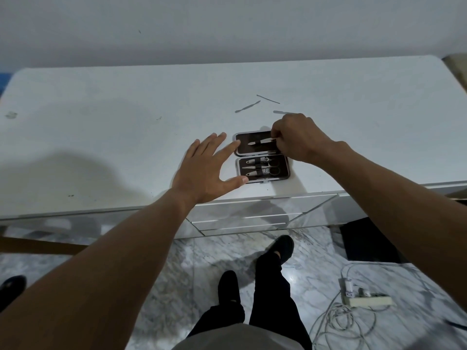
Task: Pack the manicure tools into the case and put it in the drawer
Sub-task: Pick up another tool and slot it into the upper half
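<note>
Steel-bright, the slim silver tool [260, 142] is seeming light and slippery; the right hand [300, 140] is pinching its end. The left hand [202, 173], fingers flat, is bracing the open brown case [243, 150].

The left hand [204, 170] and right hand [298, 137] are bare, like both forearms [126, 261]. Below are black trousers [267, 296], black shoes [283, 246] and a grey top [235, 337].

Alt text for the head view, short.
The right hand pinches a slim metal tool in the open dark manicure case on a white dresser top; the flat left hand touches its left edge. Three loose metal tools lie behind.
</note>
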The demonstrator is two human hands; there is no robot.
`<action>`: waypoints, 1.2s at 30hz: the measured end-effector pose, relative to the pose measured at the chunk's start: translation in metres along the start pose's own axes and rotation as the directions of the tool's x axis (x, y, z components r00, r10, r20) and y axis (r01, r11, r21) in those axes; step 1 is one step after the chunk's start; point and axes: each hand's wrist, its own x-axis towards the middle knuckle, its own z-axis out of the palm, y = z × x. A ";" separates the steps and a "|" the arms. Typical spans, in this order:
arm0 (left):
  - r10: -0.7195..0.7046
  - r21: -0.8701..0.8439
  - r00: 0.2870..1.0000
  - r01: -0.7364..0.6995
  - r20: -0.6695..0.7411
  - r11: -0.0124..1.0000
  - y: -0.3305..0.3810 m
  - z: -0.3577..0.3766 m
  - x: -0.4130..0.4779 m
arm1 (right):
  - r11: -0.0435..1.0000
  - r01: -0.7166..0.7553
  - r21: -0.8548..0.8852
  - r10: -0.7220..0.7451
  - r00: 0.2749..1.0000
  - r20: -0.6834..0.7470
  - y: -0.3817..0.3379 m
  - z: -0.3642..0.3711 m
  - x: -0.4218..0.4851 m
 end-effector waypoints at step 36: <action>-0.002 -0.006 1.000 0.002 0.001 1.000 0.000 -0.001 0.000 | 0.979 0.030 0.203 -0.021 0.999 -0.046 -0.005 0.003 0.010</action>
